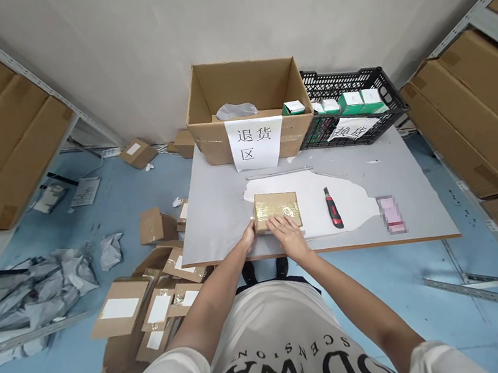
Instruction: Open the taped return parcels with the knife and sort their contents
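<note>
The grey square table point(216, 216) stands in front of me, with a large open brown cardboard box point(246, 97) at its far edge, a white paper sign point(256, 142) taped to its front. Beside that sits a black plastic crate point(355, 82) holding small green-and-white cartons point(351, 101). Near my edge lies a small flat brown cardboard parcel wrapped in shiny clear tape point(276, 208). My left hand point(249, 236) presses against its near left corner, fingers curled together. My right hand point(287, 232) rests on its near edge, fingers spread flat. A red-and-black utility knife point(333, 207) lies just right of the parcel, untouched.
</note>
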The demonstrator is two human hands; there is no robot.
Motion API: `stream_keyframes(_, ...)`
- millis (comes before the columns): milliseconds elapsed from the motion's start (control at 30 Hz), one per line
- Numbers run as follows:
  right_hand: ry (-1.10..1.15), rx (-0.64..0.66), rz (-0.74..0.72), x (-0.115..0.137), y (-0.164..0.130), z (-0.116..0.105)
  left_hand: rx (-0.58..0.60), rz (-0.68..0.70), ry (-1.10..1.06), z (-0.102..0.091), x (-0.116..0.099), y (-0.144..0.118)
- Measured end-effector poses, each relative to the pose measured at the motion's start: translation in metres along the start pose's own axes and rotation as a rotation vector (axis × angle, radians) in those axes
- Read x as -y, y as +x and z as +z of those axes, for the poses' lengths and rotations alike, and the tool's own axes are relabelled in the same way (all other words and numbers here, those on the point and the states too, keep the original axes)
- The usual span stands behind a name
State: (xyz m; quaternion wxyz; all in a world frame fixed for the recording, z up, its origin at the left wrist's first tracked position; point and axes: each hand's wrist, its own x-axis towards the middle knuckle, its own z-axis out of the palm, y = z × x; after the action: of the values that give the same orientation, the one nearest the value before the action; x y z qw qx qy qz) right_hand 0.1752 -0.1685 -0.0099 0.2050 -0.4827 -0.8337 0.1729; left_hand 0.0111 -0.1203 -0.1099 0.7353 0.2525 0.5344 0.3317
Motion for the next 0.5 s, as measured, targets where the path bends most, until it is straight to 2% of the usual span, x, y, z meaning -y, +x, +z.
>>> stream_keyframes(100,-0.021,0.002,-0.031,0.003,0.003,0.005,-0.093,-0.018,0.033,0.0,-0.005,-0.005)
stream_keyframes(233,-0.044,-0.027,-0.081,0.004,0.003,0.004,-0.145,-0.016,0.065,-0.005,-0.019,-0.017)
stream_keyframes(333,-0.001,-0.137,-0.109,0.002,-0.007,-0.004,-0.228,0.098,0.181,-0.006,-0.041,-0.034)
stream_keyframes(400,0.095,-0.3,0.004,-0.006,-0.02,-0.01,-0.285,0.254,0.353,-0.002,-0.059,-0.047)
stream_keyframes(467,0.285,-0.457,0.255,-0.02,-0.033,-0.015,-0.297,0.378,0.502,0.006,-0.075,-0.058)
stream_keyframes(500,0.425,-0.499,0.398,-0.029,-0.038,-0.015,-0.281,0.392,0.531,0.01,-0.08,-0.063)
